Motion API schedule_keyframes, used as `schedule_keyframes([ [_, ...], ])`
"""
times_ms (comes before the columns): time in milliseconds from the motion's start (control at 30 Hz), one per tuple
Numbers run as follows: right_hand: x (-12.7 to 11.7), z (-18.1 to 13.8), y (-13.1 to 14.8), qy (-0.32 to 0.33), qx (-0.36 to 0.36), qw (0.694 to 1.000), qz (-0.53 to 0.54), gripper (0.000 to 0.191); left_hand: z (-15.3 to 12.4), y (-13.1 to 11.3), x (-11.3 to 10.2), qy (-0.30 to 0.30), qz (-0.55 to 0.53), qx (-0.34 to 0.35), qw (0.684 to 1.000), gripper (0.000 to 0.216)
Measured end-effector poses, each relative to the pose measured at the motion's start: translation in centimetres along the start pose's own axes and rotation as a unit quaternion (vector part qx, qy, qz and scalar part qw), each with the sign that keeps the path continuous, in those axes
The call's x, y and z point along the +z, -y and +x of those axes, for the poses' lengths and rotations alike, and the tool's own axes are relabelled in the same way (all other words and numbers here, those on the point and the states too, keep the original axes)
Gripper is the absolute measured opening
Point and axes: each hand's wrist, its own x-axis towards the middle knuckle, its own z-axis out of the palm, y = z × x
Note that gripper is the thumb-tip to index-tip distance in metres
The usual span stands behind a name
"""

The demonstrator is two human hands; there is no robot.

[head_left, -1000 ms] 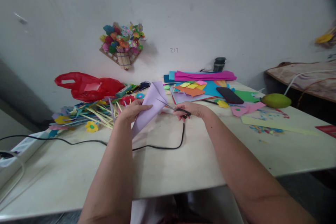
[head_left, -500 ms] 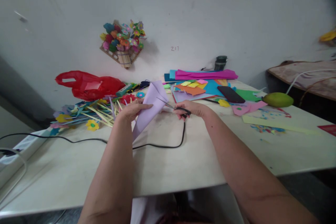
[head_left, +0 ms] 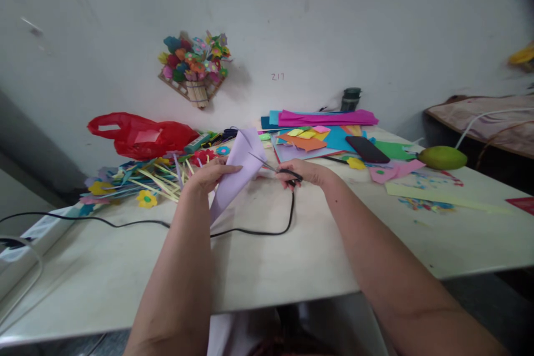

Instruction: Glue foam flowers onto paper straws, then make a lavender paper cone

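My left hand pinches a sheet of lilac paper, thumb on its near face, and holds it tilted up above the table. In my right hand is a pair of scissors with black handles. Their thin metal blades point left and lie across the right part of the paper; whether they are cutting into it I cannot tell. Below my right hand a black cord curves over the table. Left of my left hand lie yellow paper strips and paper flowers.
A red plastic bag sits at the back left. Coloured paper sheets, a black phone and a green mango-like fruit lie to the right. A power strip runs along the left edge of the white table.
Almost nothing differs. The lilac paper's upper edge has shifted very slightly, and the scissors stay at the same place over it.
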Motion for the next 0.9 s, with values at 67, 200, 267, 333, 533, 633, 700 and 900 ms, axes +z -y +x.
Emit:
schedule_keyframes([
  [67, 0.03, 0.0, 0.01, 0.0, 0.001, 1.0, 0.006, 0.029, -0.06, -0.07, 0.03, 0.0, 0.004, -0.006, 1.0, 0.049],
  [200, 0.16, -0.08, 0.32, -0.001, 0.01, 1.0, 0.014, 0.029, 0.0, -0.03, 0.01, -0.002, 0.005, -0.002, 1.0, 0.047],
  [267, 0.24, -0.14, 0.53, -0.004, 0.013, 1.0, 0.015, 0.028, 0.07, 0.07, -0.04, -0.001, 0.005, -0.003, 1.0, 0.047],
  [333, 0.3, -0.17, 0.67, -0.008, 0.015, 1.0, 0.012, 0.028, 0.11, 0.14, -0.09, 0.003, 0.002, -0.005, 1.0, 0.047],
  [533, 0.4, -0.08, 0.71, -0.022, 0.027, 0.999, -0.007, 0.027, 0.04, 0.09, -0.1, 0.001, 0.001, -0.007, 1.0, 0.046],
  [633, 0.42, -0.1, 0.74, -0.02, 0.028, 0.999, 0.003, 0.027, 0.02, 0.06, -0.12, 0.001, 0.005, -0.012, 1.0, 0.046],
  [700, 0.42, -0.1, 0.72, -0.023, 0.028, 0.999, 0.008, 0.027, 0.02, 0.07, -0.15, 0.006, 0.005, -0.012, 1.0, 0.045],
  [900, 0.38, 0.23, 0.23, -0.026, 0.031, 0.999, 0.01, 0.026, 0.04, 0.13, -0.24, 0.004, 0.004, -0.01, 1.0, 0.046],
])
